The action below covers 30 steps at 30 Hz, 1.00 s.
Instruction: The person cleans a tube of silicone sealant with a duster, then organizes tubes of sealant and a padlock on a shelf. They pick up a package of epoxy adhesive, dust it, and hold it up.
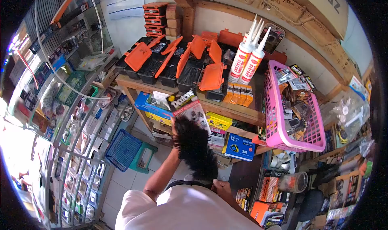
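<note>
My left hand (175, 129) reaches forward and grips the edge of a black, white and red blister-card package (189, 106), tilted up in front of the shelf. Its fingers are partly hidden by a fluffy black duster (196, 147), which lies across the lower part of the card. Close to my body, my right hand (222, 188) is closed around the duster's near end; the handle itself is mostly covered. Just beyond the package stand black bins with orange lids (212, 76).
White sealant tubes (250, 64) stand beside the bins. A pink basket (279, 125) of packaged goods sits to the right. Below are a blue 3M box (239, 146) and a green stool (143, 159) with a blue crate (123, 149). Glass-fronted shelves (76, 149) line the left.
</note>
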{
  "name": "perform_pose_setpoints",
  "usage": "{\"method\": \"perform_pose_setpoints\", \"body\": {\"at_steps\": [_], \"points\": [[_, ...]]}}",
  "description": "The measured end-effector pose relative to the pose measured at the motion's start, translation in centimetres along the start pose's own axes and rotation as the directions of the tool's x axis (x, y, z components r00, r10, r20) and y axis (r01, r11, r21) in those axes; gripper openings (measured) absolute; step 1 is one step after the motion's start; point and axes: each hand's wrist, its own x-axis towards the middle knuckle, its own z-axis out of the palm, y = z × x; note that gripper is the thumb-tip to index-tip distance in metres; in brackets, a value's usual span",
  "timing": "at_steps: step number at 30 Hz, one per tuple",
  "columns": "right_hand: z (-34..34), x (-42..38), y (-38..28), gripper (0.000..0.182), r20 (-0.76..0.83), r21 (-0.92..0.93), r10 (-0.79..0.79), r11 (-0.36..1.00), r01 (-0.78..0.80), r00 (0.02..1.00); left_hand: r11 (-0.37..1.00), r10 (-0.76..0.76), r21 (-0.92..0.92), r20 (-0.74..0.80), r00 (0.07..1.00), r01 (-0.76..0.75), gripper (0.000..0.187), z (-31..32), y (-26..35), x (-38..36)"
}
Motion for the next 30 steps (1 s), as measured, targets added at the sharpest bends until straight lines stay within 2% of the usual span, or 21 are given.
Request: {"method": "perform_pose_setpoints", "body": {"at_steps": [1,2,3,5,7,8,9,10,12,13,14,15,16,20,22,23,24,26,27,29,30], "points": [[0.1,-0.4,-1.2,0.049,-0.023,0.024,-0.013,1.0,0.013,1.0,0.932,-0.063,0.343,-0.175,0.983,0.12,0.066,-2.8,-2.4,-1.6],[0.1,-0.3,-2.7,0.049,-0.031,0.027,-0.013,1.0,0.014,0.999,0.738,-0.064,0.614,-0.352,0.934,0.282,0.065,-4.3,-3.9,-2.5],[0.0,0.0,-4.8,0.051,-0.07,0.009,-0.068,0.998,0.069,0.995,0.451,-0.198,0.877,-0.082,0.977,0.165,0.063,-3.2,-4.2,-2.8],[-0.3,0.2,-8.3,0.052,-0.051,0.067,-0.102,0.992,0.105,0.994,0.507,-0.115,0.834,-0.186,0.976,0.218,0.064,-5.3,-5.7,-3.9],[0.5,1.1,-5.9,0.052,-0.02,0.124,-0.069,0.99,0.071,0.997,0.563,-0.031,0.785,-0.295,0.955,0.26,0.065,-5.2,-5.8,-3.7],[0.9,1.3,-4.7,0.052,0.033,0.17,-0.042,0.985,0.035,0.999,0.862,-0.085,0.489,-0.128,0.988,0.138,0.066,-4.4,-4.8,-3.3],[1.1,0.9,-4.2,0.053,0.011,0.095,-0.038,0.995,0.037,0.999,0.995,-0.056,0.08,0.045,0.997,0.052,0.068,-3.5,-3.7,-2.8],[1.1,0.7,-3.8,0.053,0.017,0.087,-0.042,0.995,0.04,0.999,0.996,-0.045,0.08,0.047,0.998,0.041,0.068,-3.3,-2.9,-2.2],[0.9,0.0,-2.7,0.052,0.026,0.088,0.161,0.983,-0.163,0.987,0.995,-0.087,-0.059,-0.146,0.985,0.079,0.057,-2.8,-1.6,-1.3],[0.8,0.1,-2.1,0.052,0.029,0.047,0.139,0.989,-0.141,0.99,0.976,-0.059,-0.2,0.144,0.988,0.087,0.058,-1.5,-1.8,-1.0],[0.4,0.0,-1.7,0.052,0.029,0.044,0.14,0.989,-0.142,0.99,0.976,-0.056,-0.202,0.143,0.988,0.085,0.058,-2.1,-2.5,-1.9],[0.0,-0.3,-3.7,0.052,-0.021,0.047,0.047,0.998,-0.046,0.999,0.926,-0.063,0.367,-0.083,0.995,0.089,0.057,-2.9,-3.5,-3.2],[-0.3,-0.1,-5.2,0.052,-0.076,0.046,-0.045,0.998,0.048,0.996,0.569,0.053,0.799,-0.269,0.962,0.193,0.056,-3.9,-4.3,-4.0],[-5.3,1.2,-10.3,0.047,-0.121,-0.06,-0.134,0.99,0.127,0.984,0.63,-0.26,0.619,-0.4,0.879,0.468,0.058,-2.4,-4.3,-3.6],[-6.6,2.0,-10.6,0.045,-0.233,-0.247,-0.351,0.923,0.293,0.907,0.61,-0.446,0.478,-0.451,0.773,0.632,0.058,0.0,-3.9,-3.0],[-7.2,2.2,-10.6,0.045,-0.238,-0.249,-0.348,0.924,0.29,0.907,0.567,-0.382,0.461,-0.588,0.714,0.683,0.062,2.0,-4.0,-3.0],[-7.7,2.2,-10.5,0.044,-0.224,-0.256,-0.359,0.919,0.301,0.906,0.569,-0.384,0.457,-0.587,0.713,0.683,0.062,1.6,-3.8,-3.3],[-8.6,2.7,-9.4,0.043,-0.203,-0.265,-0.372,0.911,0.315,0.906,0.339,-0.342,0.784,-0.412,0.845,0.52,0.068,0.4,-2.7,-3.8],[-9.0,2.9,-7.9,0.043,-0.21,-0.327,-0.384,0.894,0.306,0.899,0.343,-0.336,0.782,-0.415,0.845,0.52,0.068,1.6,-2.0,-3.7],[-9.8,2.6,-5.6,0.044,-0.198,-0.395,-0.399,0.869,0.3,0.895,0.74,-0.303,0.442,-0.454,0.838,0.507,0.075,5.3,0.0,-2.7],[-10.0,2.2,-5.1,0.044,-0.202,-0.338,-0.308,0.913,0.229,0.93,0.825,-0.383,0.262,-0.392,0.836,0.501,0.081,4.8,0.9,-1.9]]}}
